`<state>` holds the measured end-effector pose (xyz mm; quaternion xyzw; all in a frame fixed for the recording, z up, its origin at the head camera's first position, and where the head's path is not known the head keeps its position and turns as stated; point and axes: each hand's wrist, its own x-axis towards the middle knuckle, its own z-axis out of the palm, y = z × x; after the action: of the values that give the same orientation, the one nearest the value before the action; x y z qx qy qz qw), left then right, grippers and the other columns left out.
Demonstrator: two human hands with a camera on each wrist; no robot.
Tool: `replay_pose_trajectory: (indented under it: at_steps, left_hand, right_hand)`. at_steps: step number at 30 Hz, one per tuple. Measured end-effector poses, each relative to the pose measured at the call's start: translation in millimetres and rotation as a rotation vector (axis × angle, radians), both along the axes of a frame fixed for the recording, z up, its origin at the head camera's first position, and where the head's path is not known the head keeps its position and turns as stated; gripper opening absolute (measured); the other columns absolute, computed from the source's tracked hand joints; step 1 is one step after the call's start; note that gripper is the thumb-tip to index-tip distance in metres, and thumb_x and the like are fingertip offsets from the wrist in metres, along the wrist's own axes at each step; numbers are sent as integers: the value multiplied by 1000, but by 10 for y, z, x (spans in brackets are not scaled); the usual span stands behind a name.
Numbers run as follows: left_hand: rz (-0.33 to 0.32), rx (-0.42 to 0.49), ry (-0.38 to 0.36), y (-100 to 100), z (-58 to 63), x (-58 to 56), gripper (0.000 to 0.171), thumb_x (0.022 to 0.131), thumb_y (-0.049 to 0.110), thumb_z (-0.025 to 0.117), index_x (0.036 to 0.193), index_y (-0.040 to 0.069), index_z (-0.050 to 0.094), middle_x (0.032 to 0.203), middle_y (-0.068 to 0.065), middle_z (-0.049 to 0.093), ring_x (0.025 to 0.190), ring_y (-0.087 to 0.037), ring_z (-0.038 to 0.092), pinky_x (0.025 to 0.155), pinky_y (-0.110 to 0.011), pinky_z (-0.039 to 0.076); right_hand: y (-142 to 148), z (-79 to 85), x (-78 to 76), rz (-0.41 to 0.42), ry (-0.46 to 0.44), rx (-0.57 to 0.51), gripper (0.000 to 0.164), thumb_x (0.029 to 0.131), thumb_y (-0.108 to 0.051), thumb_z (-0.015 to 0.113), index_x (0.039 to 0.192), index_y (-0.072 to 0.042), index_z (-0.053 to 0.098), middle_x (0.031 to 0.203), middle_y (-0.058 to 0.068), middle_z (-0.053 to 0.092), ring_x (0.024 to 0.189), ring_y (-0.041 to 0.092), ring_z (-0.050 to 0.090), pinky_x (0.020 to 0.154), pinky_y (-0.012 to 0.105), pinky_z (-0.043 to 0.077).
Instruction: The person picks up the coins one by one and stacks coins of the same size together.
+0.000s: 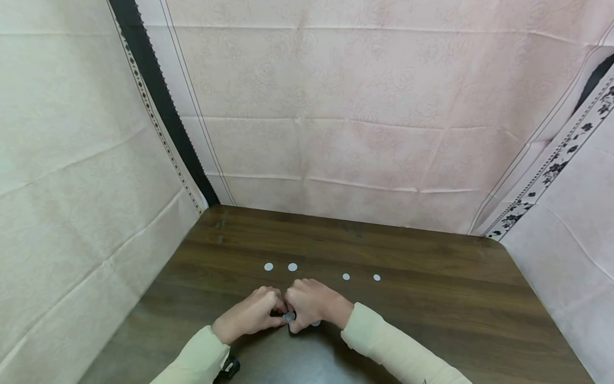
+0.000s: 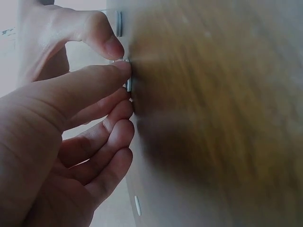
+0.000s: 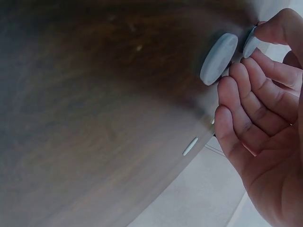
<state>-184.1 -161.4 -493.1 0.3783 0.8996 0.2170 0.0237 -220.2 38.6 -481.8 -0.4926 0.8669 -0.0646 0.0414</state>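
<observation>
Both hands meet at one small, flat white disc [image 1: 289,317] low over the brown table. My left hand [image 1: 254,313] pinches its edge with thumb and fingers; in the left wrist view the disc [image 2: 128,82] stands edge-on at the thumb tip. From the other side, my right hand [image 1: 314,304] holds the same disc [image 3: 250,43] between thumb and index finger, its other fingers curled loosely. A second white disc [image 1: 315,323] lies on the table, partly hidden beneath the right hand. Seen from the right wrist, this thick round disc [image 3: 218,59] sits just beside the fingertips.
Beyond the hands, two larger white discs [image 1: 280,266] lie at left and two smaller white discs [image 1: 362,277] at right on the wooden table [image 1: 431,298]. Pale patterned cloth [image 1: 336,106] hangs behind the table and along both sides. A dark band circles the left wrist.
</observation>
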Motion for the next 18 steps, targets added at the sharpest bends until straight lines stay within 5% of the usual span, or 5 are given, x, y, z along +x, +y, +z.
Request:
replay_pose_trajectory:
  at_steps: [18]
  left_hand:
    - [-18, 39, -72, -25, 21, 3, 8, 92, 7, 81, 98, 12, 84, 95, 5, 77, 91, -4, 65, 82, -23, 56]
  right_hand:
    - [-8, 11, 17, -30, -42, -12, 42, 76, -28, 80, 53, -24, 45, 47, -18, 30, 40, -5, 27, 42, 15, 22]
